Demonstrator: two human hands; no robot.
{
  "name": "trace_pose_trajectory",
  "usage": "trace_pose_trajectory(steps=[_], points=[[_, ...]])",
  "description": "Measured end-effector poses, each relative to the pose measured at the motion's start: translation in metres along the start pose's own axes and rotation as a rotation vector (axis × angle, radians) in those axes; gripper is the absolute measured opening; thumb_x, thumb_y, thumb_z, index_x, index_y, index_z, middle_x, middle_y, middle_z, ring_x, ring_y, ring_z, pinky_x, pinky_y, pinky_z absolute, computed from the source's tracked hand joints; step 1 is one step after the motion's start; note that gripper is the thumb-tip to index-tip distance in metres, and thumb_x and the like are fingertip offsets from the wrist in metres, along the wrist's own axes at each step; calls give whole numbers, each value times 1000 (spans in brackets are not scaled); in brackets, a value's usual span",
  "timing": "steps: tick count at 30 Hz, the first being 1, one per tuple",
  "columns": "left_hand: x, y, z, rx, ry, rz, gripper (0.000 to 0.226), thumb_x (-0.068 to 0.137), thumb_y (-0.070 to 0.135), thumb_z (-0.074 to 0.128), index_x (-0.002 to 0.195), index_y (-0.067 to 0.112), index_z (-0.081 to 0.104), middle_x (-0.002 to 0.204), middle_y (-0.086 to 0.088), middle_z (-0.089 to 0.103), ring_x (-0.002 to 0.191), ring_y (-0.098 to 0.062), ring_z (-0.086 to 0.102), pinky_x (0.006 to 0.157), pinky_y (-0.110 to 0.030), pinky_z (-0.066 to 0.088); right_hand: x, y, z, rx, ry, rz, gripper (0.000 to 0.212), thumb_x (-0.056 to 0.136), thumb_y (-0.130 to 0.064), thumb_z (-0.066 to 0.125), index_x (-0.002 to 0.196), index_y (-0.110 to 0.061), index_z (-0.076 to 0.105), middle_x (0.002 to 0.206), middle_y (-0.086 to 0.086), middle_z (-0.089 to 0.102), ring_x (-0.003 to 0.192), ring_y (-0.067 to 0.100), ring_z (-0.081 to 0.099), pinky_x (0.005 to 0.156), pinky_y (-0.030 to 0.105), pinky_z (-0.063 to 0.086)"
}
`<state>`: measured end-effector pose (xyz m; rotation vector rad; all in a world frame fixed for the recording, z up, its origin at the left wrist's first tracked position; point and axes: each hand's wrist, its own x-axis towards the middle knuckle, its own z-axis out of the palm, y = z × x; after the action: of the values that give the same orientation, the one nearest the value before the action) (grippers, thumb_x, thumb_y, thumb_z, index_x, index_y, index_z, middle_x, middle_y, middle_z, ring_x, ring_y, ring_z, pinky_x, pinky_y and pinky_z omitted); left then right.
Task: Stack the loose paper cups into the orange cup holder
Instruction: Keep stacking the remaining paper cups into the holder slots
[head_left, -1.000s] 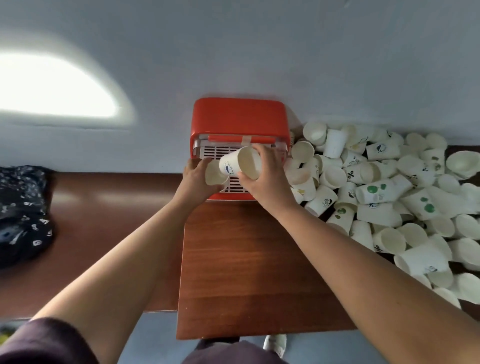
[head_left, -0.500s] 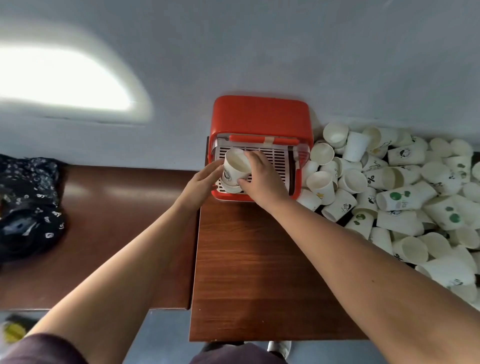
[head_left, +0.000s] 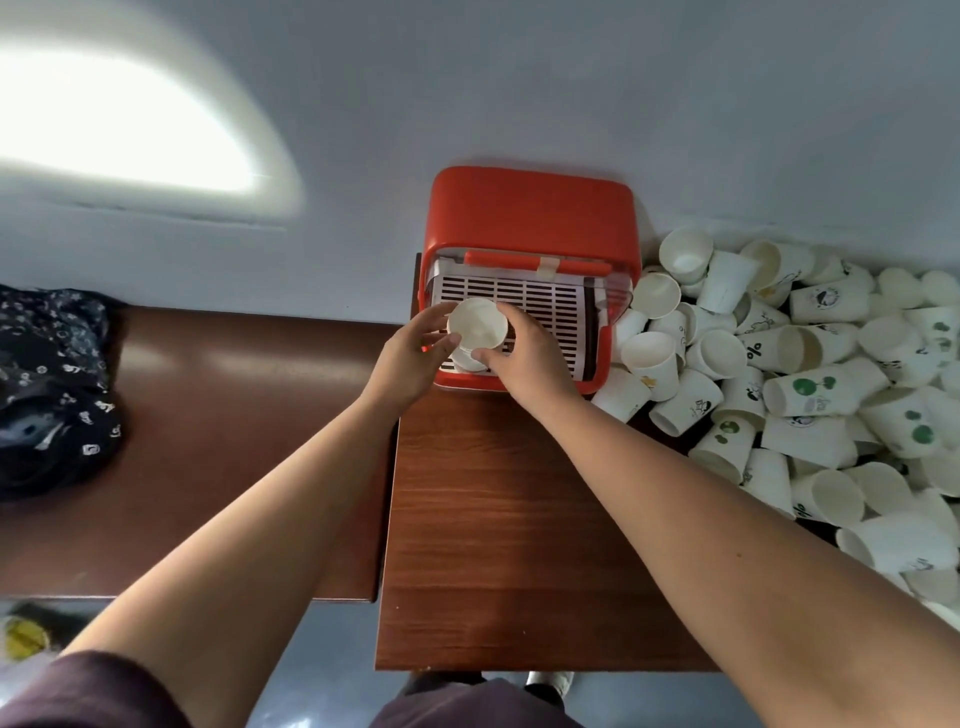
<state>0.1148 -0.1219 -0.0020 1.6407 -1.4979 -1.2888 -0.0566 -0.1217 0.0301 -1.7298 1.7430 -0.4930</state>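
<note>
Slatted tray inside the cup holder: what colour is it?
The slatted tray is white with dark slots; best in the head view.

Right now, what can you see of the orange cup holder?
The orange cup holder is a rounded, glossy plastic box at the table's far edge. Inside are a white slotted tray and an orange bar. The left hand and right hand hold a paper cup over its front left; loose cups touch its right side.
</note>
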Motion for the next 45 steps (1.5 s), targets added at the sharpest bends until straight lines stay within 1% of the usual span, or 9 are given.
trace_pose_trajectory(steps=[4,7,12,16,21,25,33,39,45], points=[[-8,1,4,7,57,-45,46,99,38,56,142,23,47,127,5,60,111,-10,60,85,-23,48,-5,7,-5,27,-50,57,78,84,-36,75,147,-14,36,147,4,45,135,20,42,106,30,36],[-24,1,10,-28,145,-138,30,97,32,58,125,21,56,112,5,63,99,-11,63,73,-21,49,-27,27,-21,1,-3,39,64,89,-37,68,142,-14,41,141,4,46,129,17,46,103,25,38],[-58,4,41,50,37,-174,8,96,28,60,98,24,67,88,6,68,78,-9,61,65,-25,45,-76,93,-68,-215,108,-2,50,87,-25,69,130,-9,51,128,9,47,118,22,51,102,31,43],[-62,24,89,184,-150,-127,17,94,28,62,105,17,69,102,2,69,97,-13,63,84,-29,48,-86,149,-106,-350,165,75,52,81,-24,73,125,-3,54,123,17,47,113,35,51,95,48,49],[-45,47,158,280,-180,-218,48,85,41,71,122,13,58,119,1,59,110,-18,56,90,-30,44,-75,187,-140,-350,108,111,62,83,-30,72,134,-4,48,131,16,44,120,34,47,95,41,44],[-16,43,192,300,-160,-302,87,58,70,67,129,19,58,126,3,64,116,-19,60,99,-40,50,-49,199,-151,-280,12,25,74,85,-32,70,144,-5,36,140,17,39,130,34,40,107,44,39],[-16,38,245,261,-54,-375,61,81,45,73,135,21,58,123,1,68,111,-20,63,87,-30,47,-9,221,-133,-221,-189,-119,65,89,-29,65,147,-20,37,147,18,32,130,36,41,104,44,42],[-23,41,268,216,89,-287,65,82,33,77,141,23,52,130,3,63,118,-17,57,89,-24,40,-2,233,-120,-219,-189,-214,33,90,-24,65,120,-11,59,127,13,45,111,35,51,93,40,45],[-36,52,251,134,-10,-285,64,80,41,78,137,26,55,123,10,64,110,-9,62,89,-26,50,-8,223,-143,-148,-73,-279,26,88,-27,70,100,-5,64,128,15,47,109,29,55,96,33,46]])
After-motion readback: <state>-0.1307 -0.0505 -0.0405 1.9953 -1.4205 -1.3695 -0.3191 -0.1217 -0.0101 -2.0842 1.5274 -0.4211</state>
